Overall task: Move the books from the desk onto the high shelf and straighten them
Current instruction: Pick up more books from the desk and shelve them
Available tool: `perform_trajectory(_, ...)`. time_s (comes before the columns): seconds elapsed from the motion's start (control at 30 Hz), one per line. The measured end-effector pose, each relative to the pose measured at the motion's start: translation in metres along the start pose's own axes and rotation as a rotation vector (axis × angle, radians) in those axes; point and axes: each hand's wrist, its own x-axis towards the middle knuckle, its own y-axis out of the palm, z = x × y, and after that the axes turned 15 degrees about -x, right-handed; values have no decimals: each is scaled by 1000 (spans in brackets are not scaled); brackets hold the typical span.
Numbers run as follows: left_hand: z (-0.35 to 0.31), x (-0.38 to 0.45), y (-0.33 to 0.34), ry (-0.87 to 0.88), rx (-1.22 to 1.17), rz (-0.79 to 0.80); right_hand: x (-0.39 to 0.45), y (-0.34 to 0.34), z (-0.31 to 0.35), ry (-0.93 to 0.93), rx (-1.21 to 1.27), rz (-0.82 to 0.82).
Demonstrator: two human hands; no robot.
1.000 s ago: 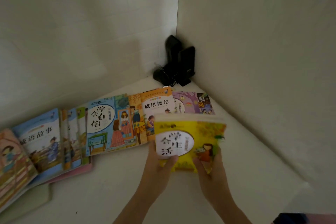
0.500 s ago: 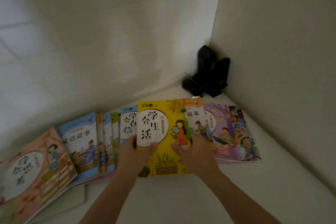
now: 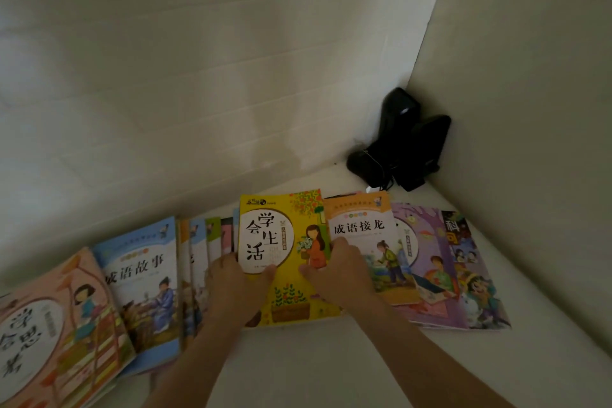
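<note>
Non-task items, head view. Black device (image 3: pixel 402 139) stands in the back right corner of the frame, right of centre, against the meeting of the two walls: two upright dark blocks, a rounded dark part low on their left, a thin cord across it. Back wall (image 3: pixel 205 69) pale, faint horizontal seams. Right side wall (image 3: pixel 530 93) plain, off-white, dimly lit.

yellow book (image 3: pixel 288 262): glossy paper cover | shelf (image 3: pixel 331 358): smooth matt white | black devices (image 3: pixel 402 142): glossy plastic
</note>
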Motion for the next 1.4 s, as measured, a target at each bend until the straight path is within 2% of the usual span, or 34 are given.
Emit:
perform_trajectory(0.3, -23, -2, 14, -2, -213, 13, 4, -7, -14, 104, 280, -5)
perform_trajectory(0.47, -20, 11, -1, -193, -439, 62, 15, -23, -3, 204, 504, 134)
perform_trajectory(0.57, -21, 10, -3, -221, -536, 140, 8, -16, 2, 165, 390, 148)
perform_trajectory(0.63, -18, 7, -3, -199, -539, 175, 1, -5, -3, 100, 355, 77)
perform_trajectory(0.77, -13, -8, -9, -130, -507, 294, -30, -6, -24, -121, 591, -35)
perform_trajectory(0.83, -11, -22, -14, -83, -544, 397, -48, -7, -40, -230, 638, -34)
perform_trajectory(0.93, -9, -53, -15, 16, -591, 518, -70, -2, -63, -258, 644, -1)
perform_trajectory(1.13, 8, -98, -2, 175, -560, 444, -112, 14, -96, -165, 653, -164)
perform_trajectory(1.2, 15, -107, 0, 186, -552, 427, -124, 17, -99, -192, 601, -208)
perform_trajectory(1.4, 30, -125, 8, 224, -504, 392, -139, 36, -98, -198, 668, -274)
